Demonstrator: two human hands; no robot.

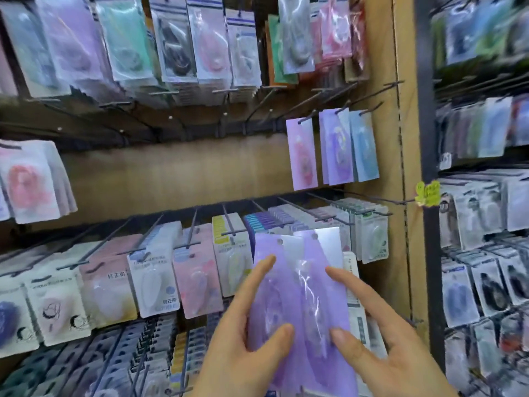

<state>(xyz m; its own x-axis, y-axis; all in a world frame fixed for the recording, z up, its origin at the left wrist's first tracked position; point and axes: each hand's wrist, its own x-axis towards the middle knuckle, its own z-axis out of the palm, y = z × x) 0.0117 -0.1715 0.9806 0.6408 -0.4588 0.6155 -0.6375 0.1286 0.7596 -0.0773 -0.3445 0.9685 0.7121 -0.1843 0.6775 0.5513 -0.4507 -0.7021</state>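
Packs: the purple packs [300, 296] were fanned out low down, just left of the wooden upright [383, 196]. Punch holes were at the top, and they weren't on any hook.
Left hand [229, 348]: thumb pressed on the front of the nearer pack, index finger straight up its edge. The other fingers were hidden behind, so I read it as a pinch.
Right hand [383, 353]: same deal, thumb on the front and the rest tucked behind, holding the fan from the upright's side.
Slip risk: glossy film plus a light pinch, so one pack could've slid off the other and dropped into the hanging rows [154, 279] left of the upright.
Hook risk: the bare hook [369, 199] reaching toward the upright was thin and the holes small. A miss would've bent or torn the card.
Mix-up risk: a matching hung pack [335, 147] sat higher, left of the upright, so it'd be easy to pick the wrong peg.
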